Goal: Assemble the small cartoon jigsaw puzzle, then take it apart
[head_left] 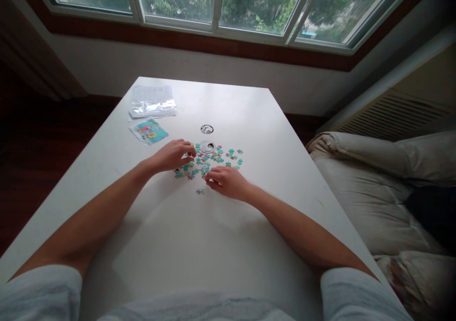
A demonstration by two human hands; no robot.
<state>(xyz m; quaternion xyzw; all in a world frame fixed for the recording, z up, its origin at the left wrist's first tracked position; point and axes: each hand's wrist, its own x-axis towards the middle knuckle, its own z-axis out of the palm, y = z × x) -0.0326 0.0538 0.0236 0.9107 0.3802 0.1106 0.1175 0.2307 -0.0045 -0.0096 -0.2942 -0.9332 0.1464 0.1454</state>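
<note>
Small jigsaw puzzle pieces (pixel 217 155), mostly teal with some pink and yellow, lie scattered in the middle of the white table (pixel 221 245). My left hand (pixel 174 155) reaches over the left side of the pile, its fingers bent and the thumb apart from them; I see nothing held there. At the near edge of the pile rests my right hand (pixel 226 181), fingertips and thumb drawn together low over the table. Whatever they pinch is too small to make out. A single pale piece (pixel 200 192) sits just in front of it, apart from the others.
Two round metallic discs (pixel 207 146) are set at the far side of the pieces, partly ringed by them. A colourful picture card (pixel 149 131) and a clear plastic packet (pixel 153 101) lie at the far left. A padded sofa (pixel 363 188) stands along the right, with a window beyond.
</note>
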